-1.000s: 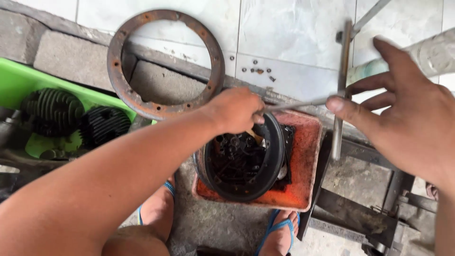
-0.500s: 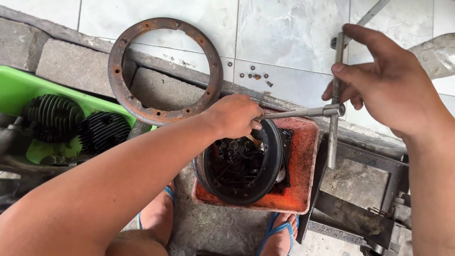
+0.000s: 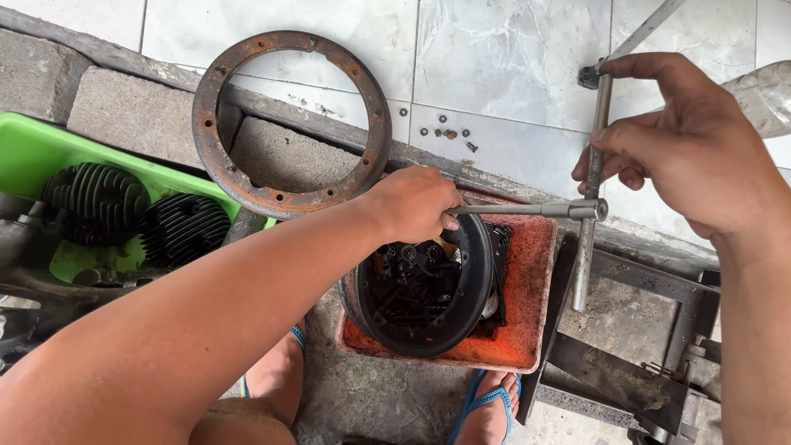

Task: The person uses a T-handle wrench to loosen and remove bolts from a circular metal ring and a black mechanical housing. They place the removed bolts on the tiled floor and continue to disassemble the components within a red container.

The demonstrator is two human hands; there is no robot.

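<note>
Your left hand (image 3: 414, 203) sits just off centre, toward 12 o'clock, clenched around the near end of the T-wrench (image 3: 587, 210) shaft, steadying it at the top rim of the black drum (image 3: 428, 288). The drum lies just below that hand, toward 6 o'clock, standing on edge in the orange tray (image 3: 527, 297) with its open side toward you — dark greasy parts show inside. The wrench shaft runs level from your left hand out toward 3 o'clock, where it meets the crossbar. Your right hand (image 3: 688, 152), at 2 o'clock, grips the upper half of that crossbar, fingers wrapped round it; the lower half hangs free over the tray's right edge.

You are squatting on rough concrete, sandalled feet either side of the tray at 6 o'clock. Pale floor tiles (image 3: 494, 74) fill the top of the view beyond a grey kerb.

At 9 o'clock a green tub (image 3: 33, 148) holds two black finned cylinders (image 3: 136, 218). At 11 o'clock a rusty ring (image 3: 290, 119) leans on the kerb, well clear of your hands. A few loose bolts (image 3: 449, 133) lie on the tile at 12 o'clock. A steel frame (image 3: 651, 330) stands at 4 o'clock, just beside the tray.
</note>
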